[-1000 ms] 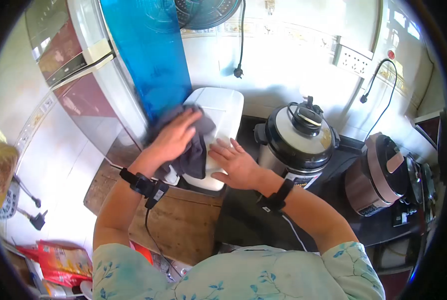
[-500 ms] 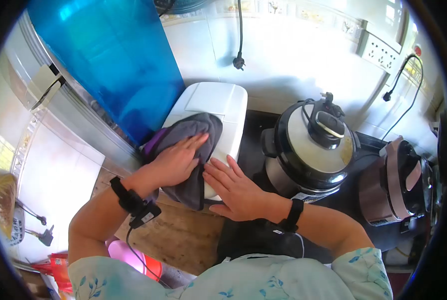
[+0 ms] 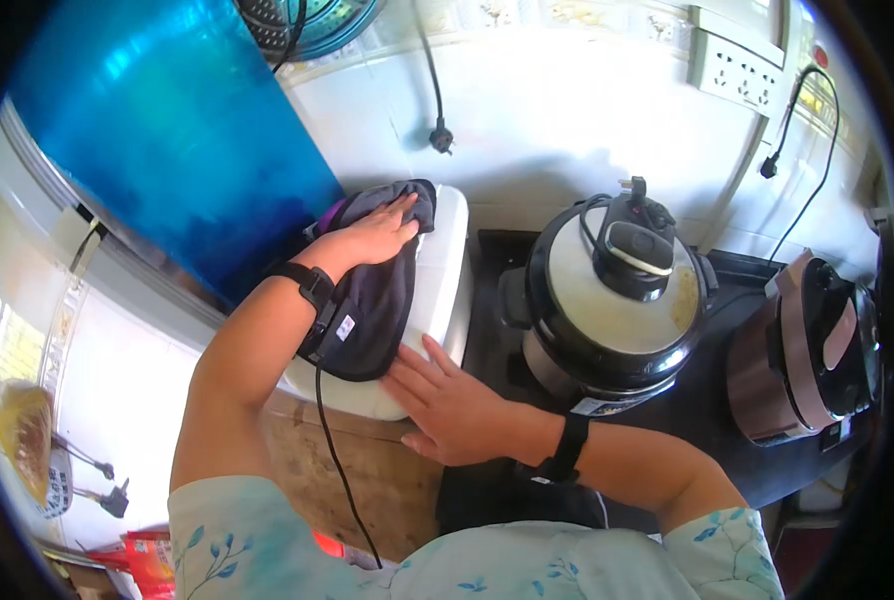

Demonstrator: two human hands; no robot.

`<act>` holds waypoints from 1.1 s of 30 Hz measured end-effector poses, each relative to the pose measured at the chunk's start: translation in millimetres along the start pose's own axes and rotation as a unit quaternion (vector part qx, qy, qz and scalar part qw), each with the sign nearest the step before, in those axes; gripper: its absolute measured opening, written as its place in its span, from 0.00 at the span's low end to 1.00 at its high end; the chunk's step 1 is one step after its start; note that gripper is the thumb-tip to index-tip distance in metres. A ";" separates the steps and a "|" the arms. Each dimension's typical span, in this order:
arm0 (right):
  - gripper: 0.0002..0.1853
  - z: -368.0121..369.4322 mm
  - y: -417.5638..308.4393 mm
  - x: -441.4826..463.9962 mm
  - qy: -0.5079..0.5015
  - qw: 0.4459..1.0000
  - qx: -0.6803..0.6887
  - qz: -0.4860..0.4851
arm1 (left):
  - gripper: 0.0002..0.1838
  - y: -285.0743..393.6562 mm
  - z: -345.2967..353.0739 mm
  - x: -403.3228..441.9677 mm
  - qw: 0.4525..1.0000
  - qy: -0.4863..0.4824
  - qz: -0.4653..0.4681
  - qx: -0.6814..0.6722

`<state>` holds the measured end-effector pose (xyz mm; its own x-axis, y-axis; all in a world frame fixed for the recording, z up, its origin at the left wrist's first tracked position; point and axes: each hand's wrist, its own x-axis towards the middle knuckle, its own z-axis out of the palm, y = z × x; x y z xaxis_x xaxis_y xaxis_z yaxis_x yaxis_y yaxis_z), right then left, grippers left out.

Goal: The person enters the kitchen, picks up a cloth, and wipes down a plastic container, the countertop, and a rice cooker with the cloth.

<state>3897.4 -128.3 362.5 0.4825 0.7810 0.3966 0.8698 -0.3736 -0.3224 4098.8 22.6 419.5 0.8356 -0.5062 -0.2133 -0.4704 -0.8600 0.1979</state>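
A dark grey cloth point(image 3: 372, 305) with a purple edge and a small white label lies over the left part of a white lidded box point(image 3: 437, 270). My left hand point(image 3: 379, 238) presses on the cloth near the back of the lid, fingers stretched out over a bunched fold. What lies beneath the palm is hidden. At the box's front right edge, my right hand point(image 3: 452, 405) has its fingers extended, touching the box beside the cloth's lower corner. It holds nothing. Both wrists wear black bands, and a cable hangs from the left one.
Right of the box stands an electric pressure cooker point(image 3: 617, 300) with its cord on the lid. A brown cooker point(image 3: 792, 350) is farther right. Behind the box leans a blue panel point(image 3: 177, 130). A plug point(image 3: 441, 138) hangs by the wall, left of a socket strip point(image 3: 737, 70).
My left hand has pushed toward the back of the lid, bunching the cloth's far end there. My right hand stays near the box's front edge. The camera view has shifted slightly.
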 end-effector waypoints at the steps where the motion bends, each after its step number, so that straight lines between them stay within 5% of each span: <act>1: 0.36 0.2 0.2 -0.1 0.005 1.000 -0.004 0.002 | 0.33 -7.5 0.7 11.6 1.000 -0.007 -0.016 -0.003; 8: 0.35 1.5 5.3 -1.7 0.021 1.000 0.009 0.002 | 0.33 -18.1 -0.1 63.7 0.999 0.038 -0.033 -0.011; 9: 0.35 3.6 5.8 -1.6 0.027 1.000 0.010 0.001 | 0.28 -21.7 10.8 62.0 0.991 0.131 0.007 -0.021; 13: 0.35 6.5 5.0 -1.0 0.030 1.000 0.002 0.008 | 0.14 -25.2 22.9 44.3 0.962 0.240 0.120 0.039; 19: 0.34 4.6 1.9 -1.0 0.027 0.999 -0.028 0.013 | 0.12 8.6 24.0 -52.4 0.957 0.222 0.184 -0.021; 23: 0.35 3.7 0.2 -0.3 0.018 1.000 -0.024 0.009 | 0.20 29.3 33.5 -111.1 0.978 0.165 0.124 0.041; 27: 0.37 2.5 -0.6 0.3 0.003 1.000 -0.002 0.019 | 0.21 12.3 39.7 -78.3 0.968 0.190 0.136 0.092; 30: 0.37 1.8 0.1 0.5 -0.002 1.000 0.012 0.017 | 0.27 -5.1 29.2 -26.6 0.984 0.067 0.074 0.144; 33: 0.38 -1.8 2.9 -0.1 -0.008 1.000 0.025 0.014 | 0.35 -3.0 12.4 13.9 0.997 0.044 -0.020 0.067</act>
<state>3900.1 -130.3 363.1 0.5043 0.7787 0.3733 0.8495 -0.3696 -0.3766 4108.3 17.4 404.1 0.8734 -0.4685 -0.1330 -0.4647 -0.8834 0.0609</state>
